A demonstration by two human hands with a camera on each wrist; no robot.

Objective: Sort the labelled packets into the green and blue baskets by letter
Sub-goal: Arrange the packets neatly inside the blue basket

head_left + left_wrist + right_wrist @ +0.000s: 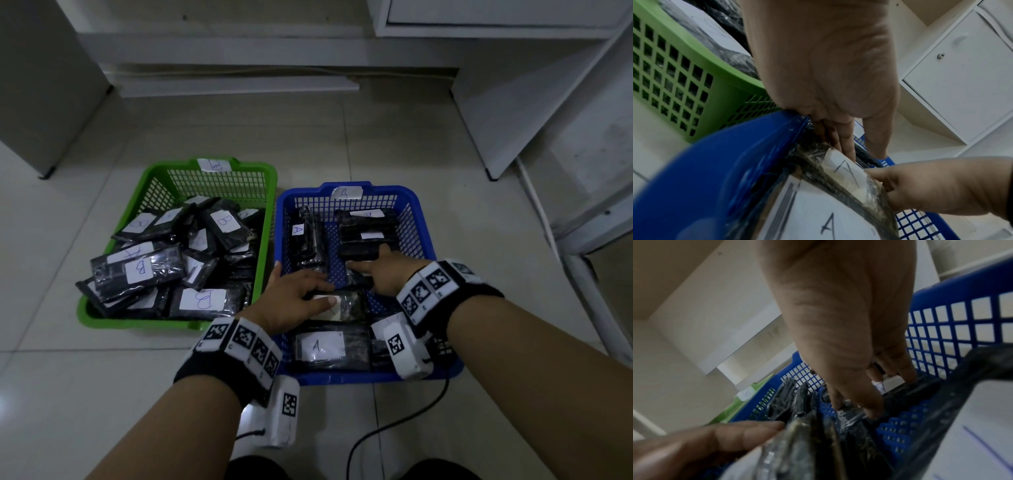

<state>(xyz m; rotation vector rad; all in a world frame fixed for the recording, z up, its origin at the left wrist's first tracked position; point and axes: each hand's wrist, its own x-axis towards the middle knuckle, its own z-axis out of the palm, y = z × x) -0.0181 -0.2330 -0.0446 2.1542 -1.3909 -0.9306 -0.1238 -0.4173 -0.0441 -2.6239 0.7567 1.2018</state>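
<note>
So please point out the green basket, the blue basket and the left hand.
green basket (269, 178): head view, far right rim corner.
blue basket (416, 198): head view, far right rim corner.
left hand (291, 294): head view, back of hand.

Two baskets, one green basket (102, 310) and one blue basket (424, 219), hold perhaps two dozen packets (322, 346) altogether.

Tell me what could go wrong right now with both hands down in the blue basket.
The left hand grips a packet whose label is half covered, so a misread is possible. In the green basket, one label seems to carry both B and A, so it might be missorted. The right hand reaches among upright packets that may topple.
</note>
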